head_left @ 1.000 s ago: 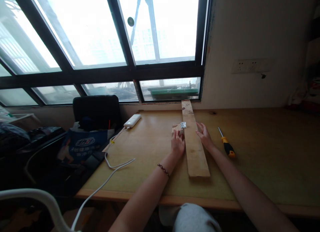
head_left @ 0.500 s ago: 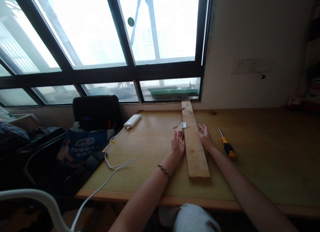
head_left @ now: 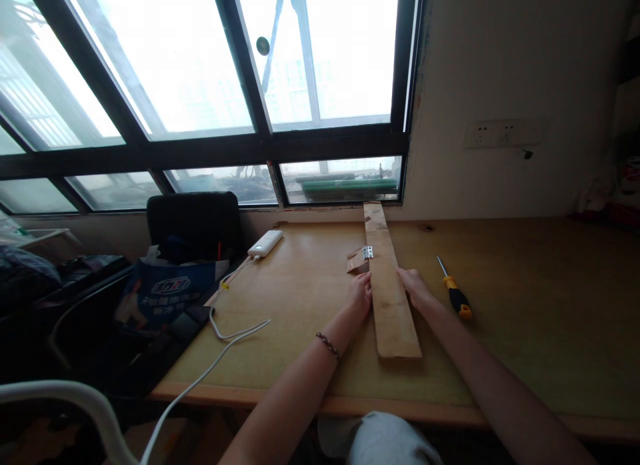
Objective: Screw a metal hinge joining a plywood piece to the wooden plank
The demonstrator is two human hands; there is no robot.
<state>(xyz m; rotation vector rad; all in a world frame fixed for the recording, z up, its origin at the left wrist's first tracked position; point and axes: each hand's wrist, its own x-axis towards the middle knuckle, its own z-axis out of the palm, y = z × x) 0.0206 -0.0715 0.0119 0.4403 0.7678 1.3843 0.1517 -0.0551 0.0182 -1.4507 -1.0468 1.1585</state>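
Note:
A long wooden board [head_left: 391, 298] lies lengthwise on the table, its far end by the window wall. My left hand [head_left: 360, 293] grips its left edge with curled fingers. On the opposite edge my right hand [head_left: 414, 286] is closed around the side, its fingertips hidden beneath or behind the wood. A small metal hinge [head_left: 368, 252] joins the board's left edge to a small wooden piece [head_left: 357, 261], which sticks out to the left just beyond my left hand.
Right of the board lies a screwdriver [head_left: 456, 295] with a yellow and black handle. A white power bank [head_left: 265, 243] with a white cable [head_left: 220, 333] sits on the table's left side. A black chair [head_left: 194, 221] and a blue bag [head_left: 165, 291] stand to the left.
Both hands have come slightly nearer along the board and closed on its edges. My left hand has moved off the small hinged piece, which now shows more fully.

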